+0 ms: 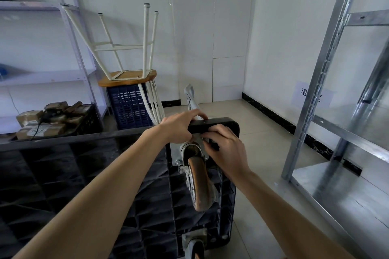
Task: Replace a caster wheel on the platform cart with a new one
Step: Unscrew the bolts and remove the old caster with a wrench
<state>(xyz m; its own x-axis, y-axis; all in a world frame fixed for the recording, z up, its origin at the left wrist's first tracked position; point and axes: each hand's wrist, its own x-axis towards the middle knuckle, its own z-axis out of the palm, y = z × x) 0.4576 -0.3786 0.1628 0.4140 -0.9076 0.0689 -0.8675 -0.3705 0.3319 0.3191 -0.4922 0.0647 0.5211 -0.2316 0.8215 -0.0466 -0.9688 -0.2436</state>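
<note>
- The cart [212,212] lay turned over, its black ribbed underside up, on a pale tiled floor [259,132].
- The left hand [179,126] gripped the cart's far edge, fingers curled over it.
- The right hand [225,145] held its curled fingers at the mounting plate of the brown wheel [199,185]; whether it pinched anything could not be told.
- At 11 o'clock stood an upside-down stool [128,78] on a blue crate [128,107].
- At 3 o'clock rose a metal shelf [345,111] against white walls.

right hand [226,149]: covers a small dark thing at the caster plate [190,149]; cannot tell what
lower caster [194,244]: cut off by the bottom edge
wall sign [311,94]: partly hidden behind the rack [315,82]
</note>
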